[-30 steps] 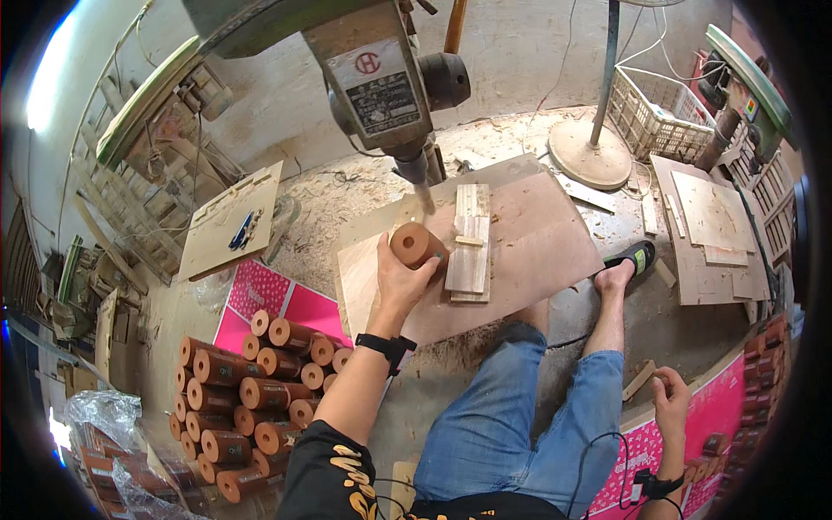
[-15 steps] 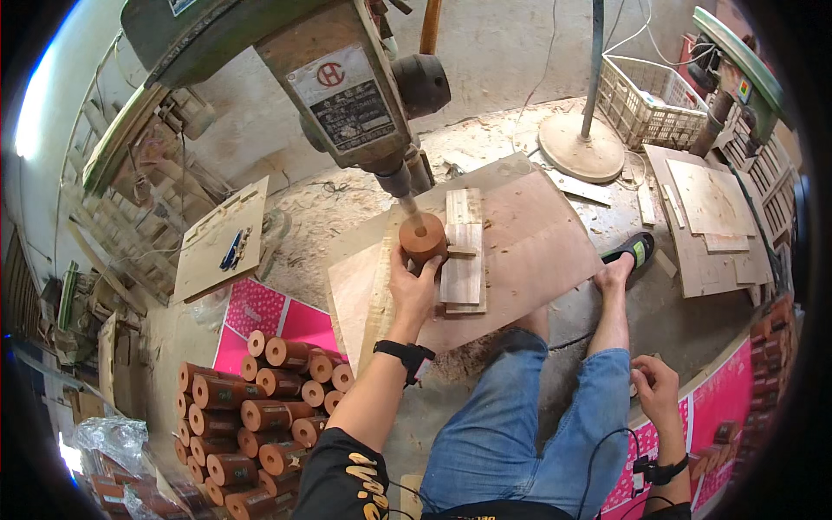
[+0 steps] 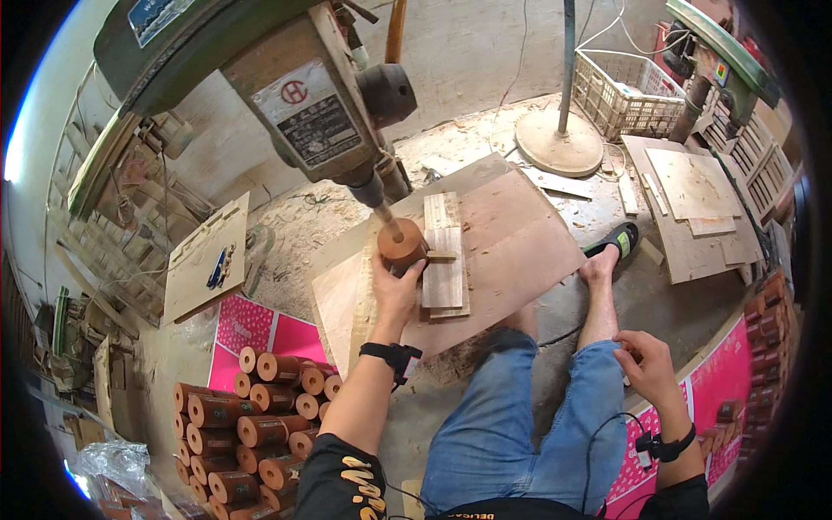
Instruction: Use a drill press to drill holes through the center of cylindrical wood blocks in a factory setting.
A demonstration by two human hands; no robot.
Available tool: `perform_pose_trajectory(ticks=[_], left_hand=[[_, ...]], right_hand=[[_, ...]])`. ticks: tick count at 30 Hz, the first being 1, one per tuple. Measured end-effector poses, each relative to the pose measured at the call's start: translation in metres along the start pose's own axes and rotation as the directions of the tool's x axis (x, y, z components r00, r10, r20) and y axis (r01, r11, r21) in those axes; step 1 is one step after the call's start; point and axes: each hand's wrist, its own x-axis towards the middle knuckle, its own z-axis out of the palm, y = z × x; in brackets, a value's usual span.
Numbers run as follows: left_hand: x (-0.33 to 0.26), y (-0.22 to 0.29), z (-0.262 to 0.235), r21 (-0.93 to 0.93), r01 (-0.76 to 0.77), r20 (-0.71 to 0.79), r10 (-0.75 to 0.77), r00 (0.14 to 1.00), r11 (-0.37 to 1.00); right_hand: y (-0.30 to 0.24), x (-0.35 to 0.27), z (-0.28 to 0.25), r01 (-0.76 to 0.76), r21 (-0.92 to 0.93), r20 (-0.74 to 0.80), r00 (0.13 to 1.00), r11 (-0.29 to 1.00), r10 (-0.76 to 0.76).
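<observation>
My left hand (image 3: 396, 290) wraps round the near side of a reddish-brown wooden cylinder (image 3: 404, 253), which stands upright on a plywood board (image 3: 511, 251). A drill bit (image 3: 387, 218) from the green drill press (image 3: 299, 104) reaches down to the hole in its top. Against the cylinder's right side are pale wooden blocks (image 3: 443, 282) and a short wooden peg (image 3: 441, 256). My right hand (image 3: 650, 364) is beside my right knee, apart from the board, its fingers curled; what they may hold is hidden.
Stacked drilled cylinders (image 3: 251, 425) lie at the lower left by a pink patterned sheet (image 3: 299, 340). More cylinders (image 3: 767, 373) are piled at the far right. A round stand base (image 3: 559, 146) and a plastic crate (image 3: 620, 100) stand at the back, with wood shavings (image 3: 286, 234) around.
The view has shifted, so the machine and board appear farther left. My left hand keeps its hold on the cylinder under the bit. My right hand is now closer to my knee.
</observation>
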Motion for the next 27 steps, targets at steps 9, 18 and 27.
perform_pose_trajectory(ticks=[9,18,27], left_hand=[[0.006,-0.003,-0.011,-0.086,0.061,0.093,-0.053,0.994,0.994],[-0.013,0.013,0.002,0.222,-0.025,0.104,0.001,0.995,0.975],[-0.155,0.018,-0.159,0.861,0.148,-0.22,0.095,0.971,0.487]], right_hand=[[0.007,-0.002,-0.007,-0.022,-0.007,0.016,1.0,1.0,0.022],[-0.008,0.01,0.007,0.027,0.049,0.082,0.996,0.998,-0.031],[-0.075,0.125,-0.036,0.261,0.009,0.215,0.942,0.965,-0.257]])
